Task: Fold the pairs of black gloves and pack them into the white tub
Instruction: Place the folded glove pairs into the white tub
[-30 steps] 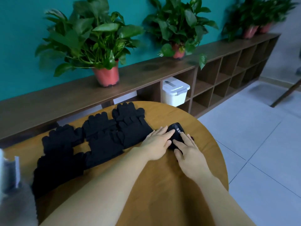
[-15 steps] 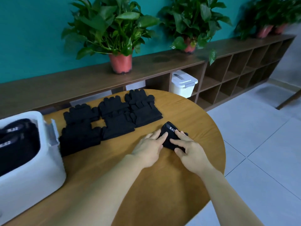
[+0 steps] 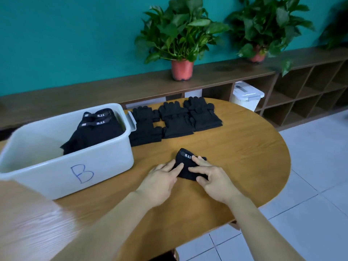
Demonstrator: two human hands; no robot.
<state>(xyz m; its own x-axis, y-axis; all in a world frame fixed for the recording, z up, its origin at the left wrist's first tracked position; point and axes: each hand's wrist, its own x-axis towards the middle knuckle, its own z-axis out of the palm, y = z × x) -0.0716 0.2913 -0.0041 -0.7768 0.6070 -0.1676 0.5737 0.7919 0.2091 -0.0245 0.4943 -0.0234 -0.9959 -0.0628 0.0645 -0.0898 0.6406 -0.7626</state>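
Steadily, the left hand (image 3: 160,178) is pressing straight fingers on the folded pair (image 3: 182,157) at frame centre, while the right hand (image 3: 214,176) is pinching its edge with curled fingers. Squeezing both layers together is probably helping the fold survive the lift to the white tub (image 3: 105,162) at left.

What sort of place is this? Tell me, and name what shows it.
Probably an office or common room, not a warehouse: potted plants on a long wooden cubby shelf against a teal wall, a tiled floor, and a wooden table holding the white tub.
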